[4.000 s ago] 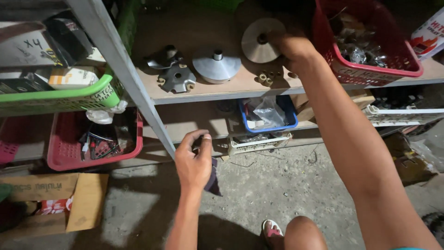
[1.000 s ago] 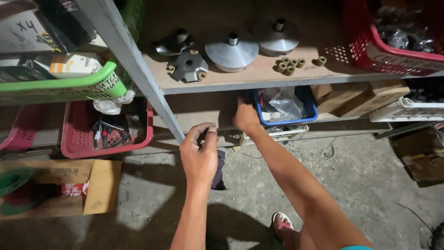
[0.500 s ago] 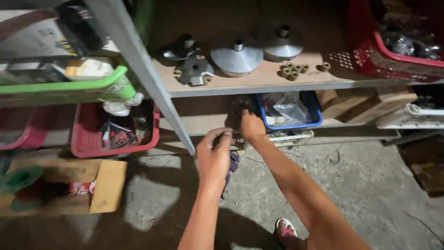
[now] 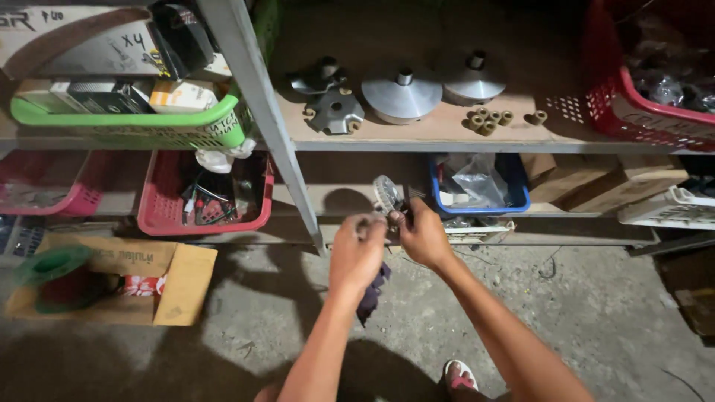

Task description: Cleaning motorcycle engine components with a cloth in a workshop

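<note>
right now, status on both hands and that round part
Left hand shut on dark rag. Right hand pinching round finned metal part. Both in front of lower shelf; nothing between them.

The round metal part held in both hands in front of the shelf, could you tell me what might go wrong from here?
1. The metal part is pinched only at its edge by the right hand and left hand; it might slip onto the concrete floor.
2. The dark rag dangles loosely under the left hand and could drop.
</note>
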